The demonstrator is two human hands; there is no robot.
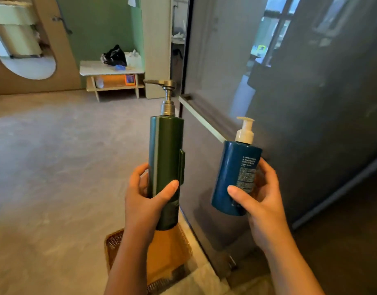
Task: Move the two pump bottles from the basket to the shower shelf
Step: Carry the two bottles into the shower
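Head view: we hold both upright, clear above the woven basket (170, 250): left hand (147, 201) fingers wrapped round the tall green pump bottle (166, 158), right hand (262, 201) round the shorter blue pump bottle (236, 175); shower shelf unseen.

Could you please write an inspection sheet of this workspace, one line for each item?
Surface: grey floor, bare near the person.
Job's things: tall green pump bottle and shorter blue pump bottle, both lifted out; woven basket on the floor below them, looks empty.
Clutter: black bag on a small white bench far back.
Hands: left hand grips the green bottle; right hand grips the blue one.
Cables: nothing seen.
Surroundings: dark glass door at right, shower shelf not seen.
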